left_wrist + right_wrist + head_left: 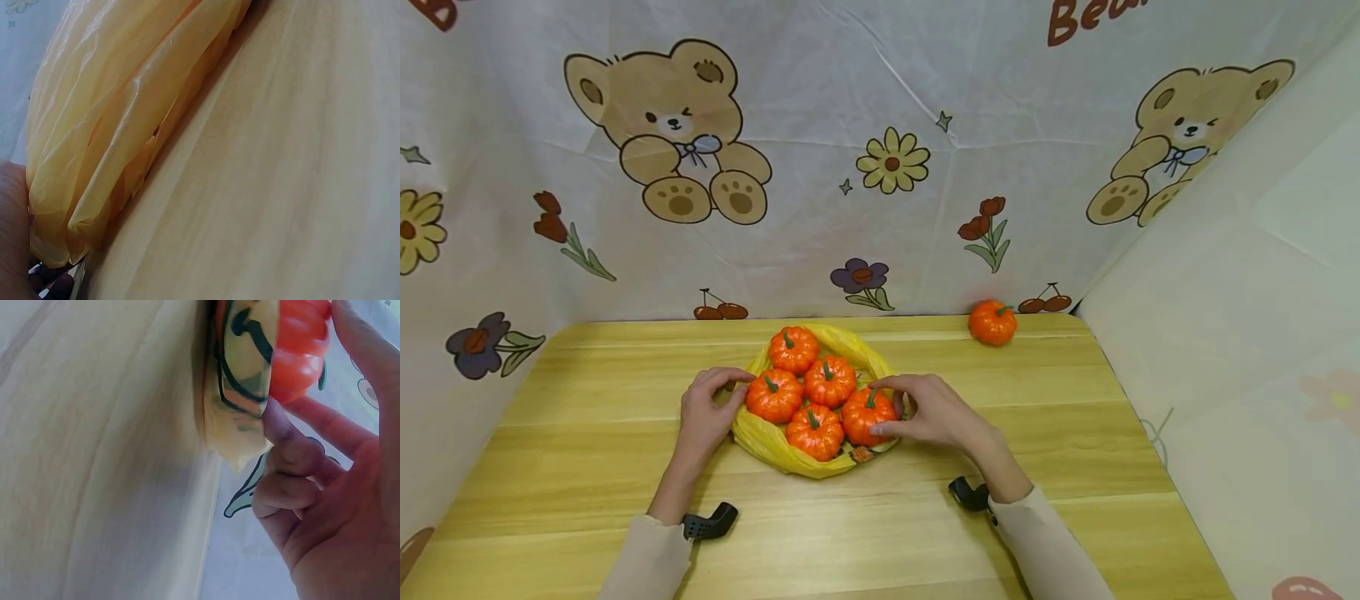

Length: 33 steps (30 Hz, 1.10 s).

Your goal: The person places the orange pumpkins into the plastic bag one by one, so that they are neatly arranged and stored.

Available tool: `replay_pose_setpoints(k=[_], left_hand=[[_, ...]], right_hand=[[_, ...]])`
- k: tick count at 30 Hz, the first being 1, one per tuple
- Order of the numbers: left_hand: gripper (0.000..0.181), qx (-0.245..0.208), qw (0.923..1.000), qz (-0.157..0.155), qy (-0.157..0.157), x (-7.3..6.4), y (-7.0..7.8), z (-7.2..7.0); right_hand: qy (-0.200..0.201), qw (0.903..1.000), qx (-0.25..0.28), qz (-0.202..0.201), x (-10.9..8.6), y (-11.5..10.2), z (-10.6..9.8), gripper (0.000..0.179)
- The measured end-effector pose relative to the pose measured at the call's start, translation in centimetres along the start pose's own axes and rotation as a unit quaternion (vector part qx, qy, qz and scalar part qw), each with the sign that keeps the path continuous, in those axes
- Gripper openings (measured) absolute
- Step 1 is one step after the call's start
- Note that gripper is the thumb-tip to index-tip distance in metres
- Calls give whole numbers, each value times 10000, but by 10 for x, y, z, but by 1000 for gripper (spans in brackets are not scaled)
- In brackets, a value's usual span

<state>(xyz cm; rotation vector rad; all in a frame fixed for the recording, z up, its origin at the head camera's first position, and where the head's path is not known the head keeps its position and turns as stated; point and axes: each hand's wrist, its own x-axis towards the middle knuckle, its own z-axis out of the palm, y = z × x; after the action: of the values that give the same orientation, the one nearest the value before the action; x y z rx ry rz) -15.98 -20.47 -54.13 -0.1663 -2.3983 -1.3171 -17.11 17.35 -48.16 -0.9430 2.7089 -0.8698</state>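
Note:
A yellow plastic bag (763, 442) with its mouth rolled open sits on the table, several small orange pumpkins (815, 433) with green stems inside it. At the bag's left rim, my left hand (703, 412) pinches the plastic; its fingertips are partly hidden in the left wrist view. My right hand (936, 408) grips the rightmost pumpkin (859, 419) between thumb and fingers, at the bag's right rim. In the right wrist view a finger also touches the printed side of the bag (240, 422).
One more orange pumpkin (992, 323) stands apart at the back right of the wooden table (1000, 375). A cloth backdrop (805, 167) printed with bears and flowers rises behind the table, and pale cloth hangs along the sides.

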Motion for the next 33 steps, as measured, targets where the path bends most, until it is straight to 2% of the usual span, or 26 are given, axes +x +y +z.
replay_pose_setpoints(k=[5,11,21,28,33], left_hand=[[16,11,10000,-40,-5,0,0,0],[16,39,10000,-79,-30,0,0,0],[14,128,9998,-141,-50,-1,-2,0],[14,120,9999,-79,-51,0,-2,0],[14,137,9999,-55,-48,0,-1,0]], right_hand=[[342,9991,-115,-226,0,1,2,60],[293,9991,-4,-315,1,2,4,59],[163,9991,135,-357,2,1,6,60],[411,9980,390,-298,2,2,3,61],[637,9956,664,-193,1,8,-1,49]])
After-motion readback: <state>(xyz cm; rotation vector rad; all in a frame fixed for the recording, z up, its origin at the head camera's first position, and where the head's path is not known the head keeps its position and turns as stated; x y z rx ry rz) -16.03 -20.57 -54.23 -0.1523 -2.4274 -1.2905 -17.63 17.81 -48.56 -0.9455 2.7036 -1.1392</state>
